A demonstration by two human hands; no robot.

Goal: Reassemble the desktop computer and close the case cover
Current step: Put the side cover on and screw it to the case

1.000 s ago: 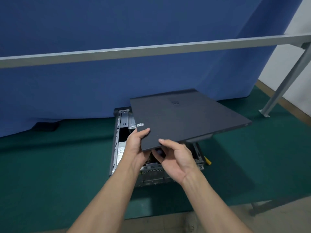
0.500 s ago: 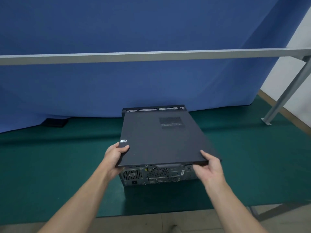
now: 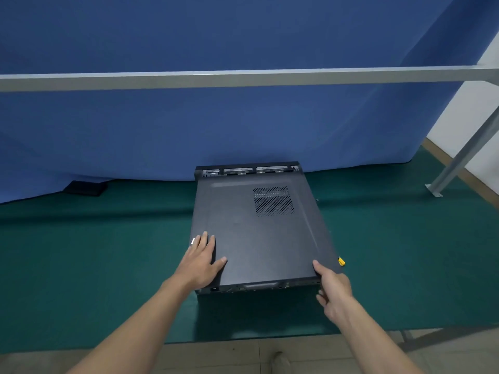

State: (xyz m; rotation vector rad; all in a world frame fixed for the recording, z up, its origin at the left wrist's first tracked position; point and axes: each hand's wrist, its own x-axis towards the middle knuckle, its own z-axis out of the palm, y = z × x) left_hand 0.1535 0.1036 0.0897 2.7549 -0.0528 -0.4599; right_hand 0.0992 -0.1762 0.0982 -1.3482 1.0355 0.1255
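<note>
**Cover lies on the computer, both hands at its near end**

The desktop computer (image 3: 247,170) lies flat on the green mat (image 3: 94,252) in the middle of the frame, its long side running away from the camera toward the blue cloth (image 3: 243,117) that hangs behind it. The dark case cover (image 3: 259,238) lies on top of it and hides nearly all of the inside. Beyond the cover's far edge a narrow strip of the chassis with metal slots shows uncovered. A perforated vent (image 3: 273,201) sits in the far right part of the cover.

The left hand (image 3: 201,259) lies flat on the cover's near left corner, fingers straight and slightly spread, thumb pointing toward the middle of the panel; it holds nothing, only presses on the surface. Just beyond its fingertips a small pale sticker (image 3: 193,241) shows at the cover's left edge.

The right hand (image 3: 333,288) grips the near right corner: the thumb lies on top of the cover and the fingers curl down over the back edge of the case. Just beyond this hand a small yellow piece (image 3: 341,261) pokes out beside the cover's right edge; what it is cannot be told.

A grey metal bar (image 3: 243,78) crosses the upper frame from side to side, and a slanted metal leg (image 3: 464,155) stands at the right. A flat black object (image 3: 85,188) lies at the foot of the cloth, left of centre. Pale floor tiles (image 3: 216,354) show along the bottom edge.
</note>
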